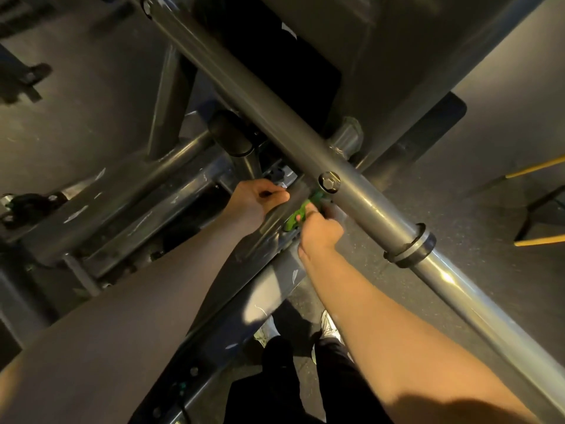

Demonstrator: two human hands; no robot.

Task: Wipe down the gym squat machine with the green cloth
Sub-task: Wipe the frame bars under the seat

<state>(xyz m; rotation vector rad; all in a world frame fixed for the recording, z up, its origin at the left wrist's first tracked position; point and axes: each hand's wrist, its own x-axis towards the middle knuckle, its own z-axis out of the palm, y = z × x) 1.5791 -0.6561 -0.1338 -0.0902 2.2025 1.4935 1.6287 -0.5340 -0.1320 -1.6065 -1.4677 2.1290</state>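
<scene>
1. The green cloth (301, 213) is held bunched in the right hand (318, 232), with the fingers curled around it. Only a small crumpled part shows.
2. The visible part of the cloth sticks out at the 11 o'clock side of the right hand, beyond the knuckles. It is pressed against the squat machine (137, 215) where a short slanted tube (286, 209) meets the long grey tube (244, 87).
3. The cloth is found just below a hex bolt (329, 182), which is set into the long tube at about 1 o'clock from the right hand.
4. The left hand (256, 197) is placed at 10 o'clock from the right hand, on the other side of the slanted tube. The two hands are near each other but apart.
5. The fingers of the left hand are curled inward beside the slanted tube. Whether anything is gripped by them cannot be told.
6. No cloth is touched by the left hand, and the slanted tube lies between it and the cloth.
7. The long tube runs across the view from 11 o'clock to 4 o'clock. A dark collar (409, 244) is fitted around it at 3 o'clock from the right hand.
8. Pale shoes (330, 327) and dark trousers are seen at 6 o'clock, on the speckled floor (458, 209).
9. Yellow bars (535, 166) are seen at the 3 o'clock edge, well apart from both hands.
</scene>
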